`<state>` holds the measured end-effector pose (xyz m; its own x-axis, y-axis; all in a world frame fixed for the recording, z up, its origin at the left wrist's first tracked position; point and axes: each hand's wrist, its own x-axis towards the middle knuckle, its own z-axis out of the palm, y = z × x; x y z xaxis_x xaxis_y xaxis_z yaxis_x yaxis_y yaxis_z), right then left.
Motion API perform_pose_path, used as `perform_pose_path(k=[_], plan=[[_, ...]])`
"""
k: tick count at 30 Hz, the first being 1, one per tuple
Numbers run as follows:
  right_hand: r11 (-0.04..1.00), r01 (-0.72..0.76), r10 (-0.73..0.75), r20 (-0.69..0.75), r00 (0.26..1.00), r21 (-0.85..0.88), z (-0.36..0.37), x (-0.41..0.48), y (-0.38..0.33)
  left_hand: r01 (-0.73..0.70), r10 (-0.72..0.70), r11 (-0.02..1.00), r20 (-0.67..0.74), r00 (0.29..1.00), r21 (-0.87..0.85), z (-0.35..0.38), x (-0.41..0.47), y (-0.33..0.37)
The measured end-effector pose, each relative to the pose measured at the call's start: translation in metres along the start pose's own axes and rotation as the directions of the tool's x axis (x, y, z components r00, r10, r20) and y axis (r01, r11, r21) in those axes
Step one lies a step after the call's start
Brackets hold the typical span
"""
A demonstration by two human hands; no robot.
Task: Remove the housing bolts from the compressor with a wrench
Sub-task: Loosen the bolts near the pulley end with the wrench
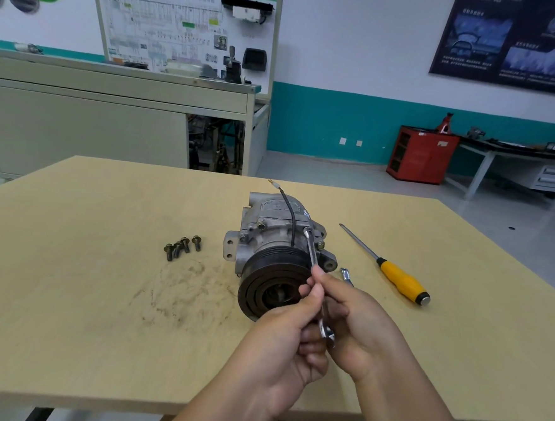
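Wrench [312, 255] is pinched by left hand [287, 339] and right hand [357, 324], its far end on the compressor [274, 239] lying mid-tabletop [99, 296]; four loose bolts [183, 246] sit left. Wall board [184, 23] reads "HV", other print blurred.

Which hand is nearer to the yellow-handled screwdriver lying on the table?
Right. The right hand grips the wrench just left of the screwdriver, slightly toward the camera; the left hand holds the same wrench farther left, in front of the compressor.
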<state>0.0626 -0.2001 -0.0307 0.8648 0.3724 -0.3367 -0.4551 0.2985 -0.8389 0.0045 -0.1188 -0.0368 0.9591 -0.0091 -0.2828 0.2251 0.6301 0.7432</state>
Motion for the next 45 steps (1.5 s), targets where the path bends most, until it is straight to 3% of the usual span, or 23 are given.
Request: perform_pose_path(k=[6,13,23,29,35,39,45], plan=[[0.998,0.030,-0.028,0.046,0.999,-0.052,-0.004,0.000,0.001,-0.057,0.059,0.995,-0.023,0.998,0.081,0.001,0.002,-0.003],[0.997,-0.077,0.070,0.176,0.982,0.029,-0.012,-0.001,-0.004,-0.042,0.042,0.999,0.027,0.999,0.005,0.008,0.004,-0.004],[0.986,-0.154,0.143,0.150,0.978,0.063,-0.008,-0.004,-0.009,0.003,-0.002,1.000,0.071,0.998,-0.023,0.006,0.003,0.001],[0.989,-0.141,0.146,0.150,0.978,-0.043,-0.003,-0.004,-0.013,-0.017,0.017,1.000,0.047,0.999,0.011,0.008,0.005,0.004],[0.991,-0.090,0.100,0.102,0.990,-0.096,0.006,-0.004,-0.008,-0.059,0.059,0.998,0.009,0.998,0.001,0.006,0.005,0.006],[0.999,-0.019,0.020,0.027,0.999,-0.038,0.007,0.000,0.000,-0.095,0.096,0.994,-0.003,0.995,0.047,0.002,0.005,0.005],[0.998,-0.054,0.048,0.148,0.988,0.039,0.004,-0.004,0.001,-0.073,0.073,0.997,-0.008,0.997,0.022,0.000,0.004,0.005]])
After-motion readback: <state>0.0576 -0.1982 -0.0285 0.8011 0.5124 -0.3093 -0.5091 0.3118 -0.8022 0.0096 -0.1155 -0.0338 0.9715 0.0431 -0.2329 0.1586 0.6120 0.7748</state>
